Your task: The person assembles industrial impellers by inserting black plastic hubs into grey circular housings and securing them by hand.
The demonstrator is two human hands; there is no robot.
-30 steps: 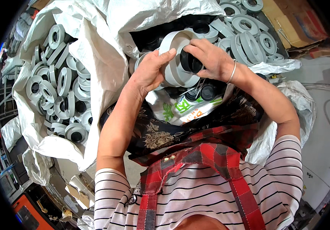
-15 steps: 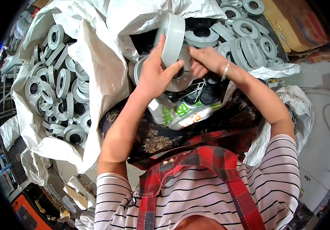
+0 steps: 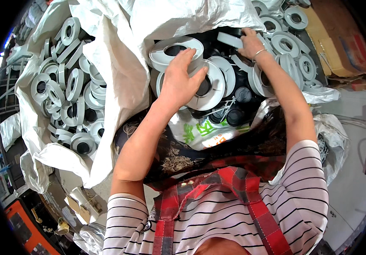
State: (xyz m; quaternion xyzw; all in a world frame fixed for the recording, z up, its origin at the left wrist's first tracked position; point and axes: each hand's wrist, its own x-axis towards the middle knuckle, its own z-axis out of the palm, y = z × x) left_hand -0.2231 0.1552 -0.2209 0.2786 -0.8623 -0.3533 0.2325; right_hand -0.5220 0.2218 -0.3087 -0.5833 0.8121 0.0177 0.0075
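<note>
My left hand (image 3: 178,83) has its fingers stretched out and its thumb apart. Its fingertips rest against the near side of a round grey plastic reel (image 3: 159,59) with a dark centre. Just below that thumb lies a second grey reel (image 3: 213,94). Farther right, my right hand (image 3: 250,45) is closed on the end of a grey plastic ring (image 3: 230,40), seen edge-on; part of its grip is hidden. Black round caps (image 3: 243,94) and thin pale sticks (image 3: 219,111) lie among the parts in front of me.
A white woven sack (image 3: 106,72) at the left holds many grey rings (image 3: 73,83). More grey rings (image 3: 285,44) are heaped at the right, beside a cardboard box (image 3: 340,38). A printed white bag (image 3: 206,134) lies near my lap.
The upright grey reel my left hand held now lies tilted among the others, and that hand's fingers have spread. My right hand has moved far right and taken hold of a grey ring.
</note>
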